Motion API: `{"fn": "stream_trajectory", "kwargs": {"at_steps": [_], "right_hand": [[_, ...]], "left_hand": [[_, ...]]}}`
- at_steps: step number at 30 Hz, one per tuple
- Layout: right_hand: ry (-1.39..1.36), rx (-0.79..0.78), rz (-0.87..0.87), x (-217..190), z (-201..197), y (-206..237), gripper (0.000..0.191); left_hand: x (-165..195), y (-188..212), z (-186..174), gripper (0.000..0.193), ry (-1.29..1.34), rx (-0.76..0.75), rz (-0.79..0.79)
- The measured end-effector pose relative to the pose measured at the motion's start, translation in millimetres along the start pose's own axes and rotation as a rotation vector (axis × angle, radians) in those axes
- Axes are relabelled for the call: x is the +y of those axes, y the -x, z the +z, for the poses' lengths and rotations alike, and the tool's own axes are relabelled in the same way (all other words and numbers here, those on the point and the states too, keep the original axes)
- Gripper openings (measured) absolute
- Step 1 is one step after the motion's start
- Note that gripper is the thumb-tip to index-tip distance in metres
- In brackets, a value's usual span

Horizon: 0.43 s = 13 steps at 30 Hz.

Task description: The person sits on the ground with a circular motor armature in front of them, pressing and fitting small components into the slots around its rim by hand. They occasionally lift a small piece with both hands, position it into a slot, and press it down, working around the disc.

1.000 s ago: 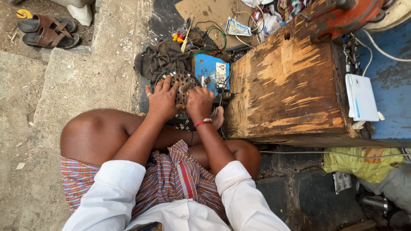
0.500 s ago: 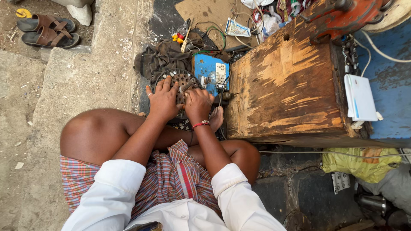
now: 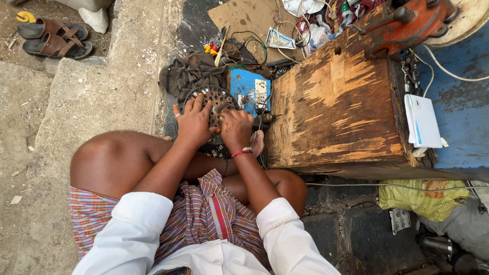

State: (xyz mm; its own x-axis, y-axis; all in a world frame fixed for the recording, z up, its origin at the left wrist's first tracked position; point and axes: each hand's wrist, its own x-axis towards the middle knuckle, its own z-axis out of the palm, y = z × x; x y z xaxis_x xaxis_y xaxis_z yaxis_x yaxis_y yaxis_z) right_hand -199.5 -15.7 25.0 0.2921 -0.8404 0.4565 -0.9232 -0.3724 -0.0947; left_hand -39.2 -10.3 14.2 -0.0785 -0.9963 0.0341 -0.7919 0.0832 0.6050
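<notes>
A round, slotted metal motor core (image 3: 208,99), grey with copper windings showing in its slots, is held on the ground in front of the crossed legs, just beside a blue switch box (image 3: 248,84). The left hand (image 3: 192,122) is laid flat on it with fingers spread apart, while the right hand (image 3: 236,128) is curled, its fingers pinched together on the windings. Compared with half a second ago, both hands are seen in nearly the same places on the core, and the worn wooden box (image 3: 338,104) at the right is shown closed, its contents hidden.
</notes>
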Motion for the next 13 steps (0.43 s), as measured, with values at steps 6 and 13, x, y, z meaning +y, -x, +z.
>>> {"fn": "stream_trajectory", "kwargs": {"at_steps": [6,13], "right_hand": [[0.028,-0.055,0.109,-3,8,-2,0.006],[0.021,-0.014,0.184,0,11,1,0.010]], "left_hand": [[-1,2,0,0.093,-0.021,0.009,0.007],[-2,4,1,0.094,-0.023,-0.012,0.007]]}}
